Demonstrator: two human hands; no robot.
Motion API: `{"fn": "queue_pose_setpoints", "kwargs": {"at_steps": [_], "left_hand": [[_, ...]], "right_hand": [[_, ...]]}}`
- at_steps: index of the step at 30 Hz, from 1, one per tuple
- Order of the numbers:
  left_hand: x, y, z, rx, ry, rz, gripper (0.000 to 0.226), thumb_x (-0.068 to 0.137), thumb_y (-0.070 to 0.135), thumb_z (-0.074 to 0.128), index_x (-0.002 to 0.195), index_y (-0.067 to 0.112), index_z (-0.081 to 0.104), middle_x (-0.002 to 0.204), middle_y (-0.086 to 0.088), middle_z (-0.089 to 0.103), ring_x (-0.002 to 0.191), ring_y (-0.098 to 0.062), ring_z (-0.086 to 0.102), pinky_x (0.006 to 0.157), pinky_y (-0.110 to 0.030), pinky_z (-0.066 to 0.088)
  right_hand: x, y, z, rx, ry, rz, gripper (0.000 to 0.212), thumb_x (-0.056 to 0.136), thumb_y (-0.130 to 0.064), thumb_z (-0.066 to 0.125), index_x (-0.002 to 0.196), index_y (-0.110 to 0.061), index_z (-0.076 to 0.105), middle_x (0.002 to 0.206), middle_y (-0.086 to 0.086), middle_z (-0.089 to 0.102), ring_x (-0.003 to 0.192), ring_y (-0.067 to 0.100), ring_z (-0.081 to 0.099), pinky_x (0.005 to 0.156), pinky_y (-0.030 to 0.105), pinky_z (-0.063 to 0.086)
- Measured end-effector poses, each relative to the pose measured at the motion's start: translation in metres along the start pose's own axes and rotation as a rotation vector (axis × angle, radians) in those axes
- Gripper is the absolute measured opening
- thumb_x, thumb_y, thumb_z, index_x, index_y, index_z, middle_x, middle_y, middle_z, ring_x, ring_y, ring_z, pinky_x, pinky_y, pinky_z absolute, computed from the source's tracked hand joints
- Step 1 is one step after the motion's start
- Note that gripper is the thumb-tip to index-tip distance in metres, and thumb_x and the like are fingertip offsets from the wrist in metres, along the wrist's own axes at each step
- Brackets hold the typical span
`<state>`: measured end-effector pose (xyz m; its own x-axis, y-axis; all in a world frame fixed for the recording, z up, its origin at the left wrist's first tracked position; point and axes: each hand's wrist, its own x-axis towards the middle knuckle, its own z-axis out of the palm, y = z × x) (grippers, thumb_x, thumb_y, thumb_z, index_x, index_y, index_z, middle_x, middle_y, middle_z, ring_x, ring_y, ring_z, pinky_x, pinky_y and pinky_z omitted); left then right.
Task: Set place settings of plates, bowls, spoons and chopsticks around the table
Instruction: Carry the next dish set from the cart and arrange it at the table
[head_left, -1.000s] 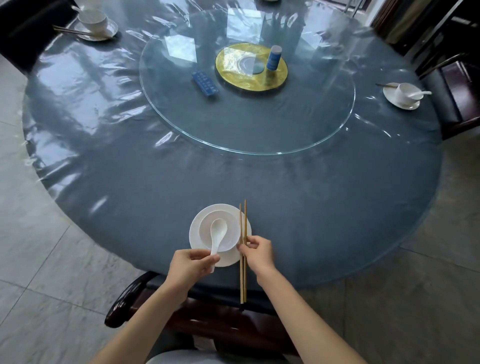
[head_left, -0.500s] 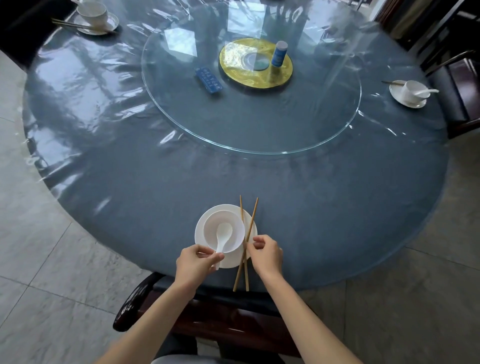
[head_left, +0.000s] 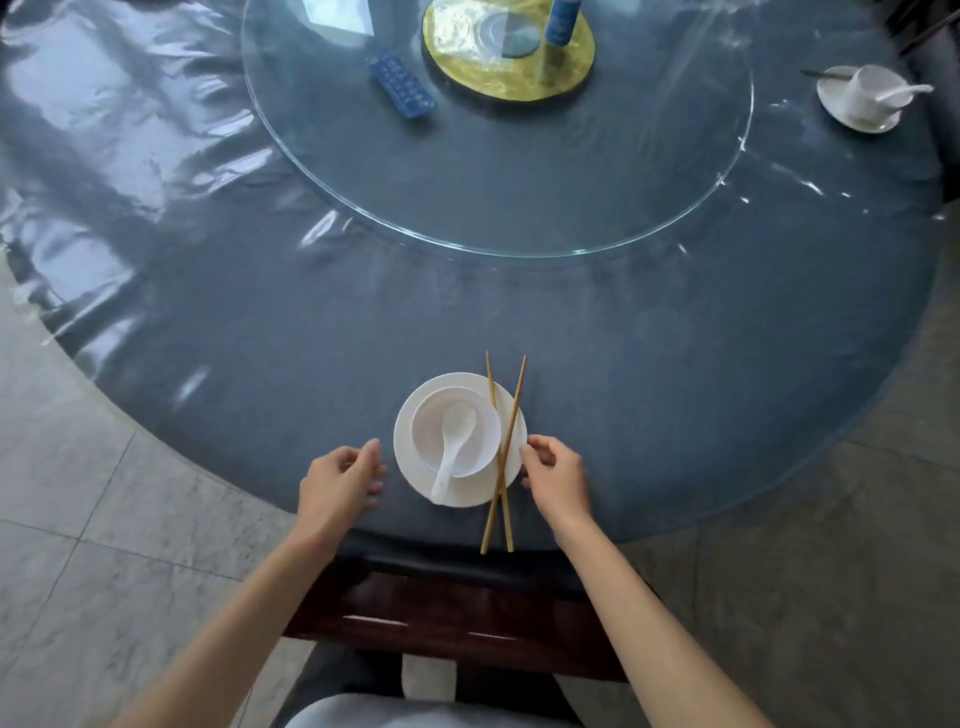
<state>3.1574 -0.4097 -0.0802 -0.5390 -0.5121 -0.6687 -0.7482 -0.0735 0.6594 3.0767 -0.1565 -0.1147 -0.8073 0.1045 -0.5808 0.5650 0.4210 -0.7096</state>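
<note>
A white plate (head_left: 410, 465) sits near the front edge of the round table (head_left: 260, 322). A white bowl (head_left: 431, 421) stands on it, and a white spoon (head_left: 453, 447) leans in the bowl with its handle toward me. Two wooden chopsticks (head_left: 503, 457) lie crossed over the plate's right rim, their ends past the table edge. My left hand (head_left: 340, 480) hovers just left of the plate, fingers curled and apart, holding nothing. My right hand (head_left: 556, 475) is at the plate's right rim, fingertips near the chopsticks, holding nothing.
A second place setting (head_left: 860, 98) stands at the far right. A glass turntable (head_left: 597, 208) carries a gold disc (head_left: 509, 52), a blue tube (head_left: 563, 21) and a blue box (head_left: 401, 85). A dark wooden chair (head_left: 447, 613) sits under the front edge. Tiled floor surrounds the table.
My left hand let go of the spoon and moved off to the left. My right hand released the chopsticks, which now lie crossed on the plate's rim. The view moved closer.
</note>
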Motion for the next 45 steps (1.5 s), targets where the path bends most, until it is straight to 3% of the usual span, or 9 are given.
{"fn": "queue_pose_setpoints", "kwargs": {"at_steps": [4,7,14,21,25,33,39,43,45], "left_hand": [[0.024,0.001,0.0,0.091,-0.054,0.066,0.005,0.092,0.024,0.072,0.088,0.027,0.075,0.089,0.0,0.08,0.083,-0.021,0.077,0.088,-0.04,0.063],[0.03,0.004,0.01,0.097,-0.173,0.108,0.009,0.088,0.022,0.077,0.093,0.029,0.081,0.088,0.007,0.082,0.089,-0.017,0.078,0.085,-0.034,0.063],[0.036,0.005,0.02,0.081,-0.111,0.141,0.016,0.085,0.004,0.078,0.093,0.016,0.084,0.083,0.006,0.082,0.082,-0.008,0.077,0.074,-0.019,0.062],[0.031,0.013,0.04,0.032,-0.175,0.149,0.025,0.087,0.004,0.077,0.089,0.028,0.084,0.086,0.007,0.082,0.083,-0.009,0.079,0.068,-0.014,0.06],[0.032,0.014,0.052,0.003,-0.182,0.145,0.029,0.087,0.004,0.077,0.088,0.032,0.084,0.09,0.007,0.082,0.086,-0.011,0.079,0.078,-0.02,0.062],[0.037,0.012,0.06,-0.096,-0.196,0.101,0.02,0.088,0.006,0.078,0.107,0.013,0.083,0.101,-0.001,0.082,0.096,-0.017,0.079,0.088,-0.033,0.063],[0.036,0.015,0.066,-0.085,-0.147,0.127,0.018,0.087,0.009,0.081,0.104,0.014,0.083,0.095,0.001,0.082,0.092,-0.017,0.079,0.078,-0.027,0.064],[0.027,0.023,0.063,0.065,-0.111,0.18,0.015,0.092,0.018,0.075,0.106,0.016,0.08,0.094,0.002,0.081,0.082,-0.011,0.079,0.081,-0.03,0.065],[0.017,0.027,0.059,0.193,-0.058,0.244,0.026,0.093,0.029,0.069,0.116,0.019,0.076,0.101,0.008,0.079,0.079,-0.008,0.078,0.087,-0.034,0.063]], "right_hand": [[0.007,0.001,0.002,0.126,-0.029,0.02,0.02,0.098,-0.02,0.068,0.116,-0.018,0.076,0.094,-0.004,0.08,0.089,0.012,0.077,0.079,0.037,0.066],[0.009,0.004,0.001,0.217,-0.065,0.015,0.019,0.097,-0.014,0.069,0.109,-0.024,0.079,0.094,-0.004,0.081,0.09,0.012,0.077,0.077,0.032,0.065],[0.01,0.009,-0.002,0.275,-0.073,-0.029,0.02,0.095,-0.008,0.071,0.106,-0.022,0.081,0.097,-0.004,0.081,0.092,0.015,0.078,0.075,0.032,0.064],[0.018,0.011,-0.022,0.248,-0.013,-0.021,0.019,0.095,-0.006,0.071,0.111,-0.013,0.078,0.093,-0.008,0.081,0.089,0.013,0.078,0.074,0.032,0.065],[0.021,0.012,-0.031,0.257,0.008,-0.01,0.02,0.094,-0.006,0.072,0.113,-0.01,0.078,0.092,-0.011,0.08,0.089,0.013,0.078,0.074,0.032,0.065],[0.028,0.016,-0.035,0.293,0.022,0.016,0.021,0.094,-0.009,0.074,0.113,-0.014,0.078,0.09,-0.016,0.08,0.089,0.009,0.078,0.071,0.027,0.064],[0.029,0.015,-0.037,0.276,0.036,0.015,0.02,0.094,-0.012,0.074,0.111,-0.021,0.078,0.091,-0.016,0.08,0.09,0.009,0.078,0.074,0.031,0.065],[0.026,0.006,-0.043,0.054,0.092,-0.026,0.023,0.095,-0.025,0.073,0.117,-0.019,0.077,0.092,-0.011,0.078,0.086,0.008,0.076,0.079,0.032,0.064],[0.018,0.0,-0.044,-0.13,0.178,-0.142,0.029,0.094,-0.035,0.072,0.118,-0.018,0.074,0.092,-0.011,0.074,0.084,0.002,0.07,0.076,0.023,0.059]]}}
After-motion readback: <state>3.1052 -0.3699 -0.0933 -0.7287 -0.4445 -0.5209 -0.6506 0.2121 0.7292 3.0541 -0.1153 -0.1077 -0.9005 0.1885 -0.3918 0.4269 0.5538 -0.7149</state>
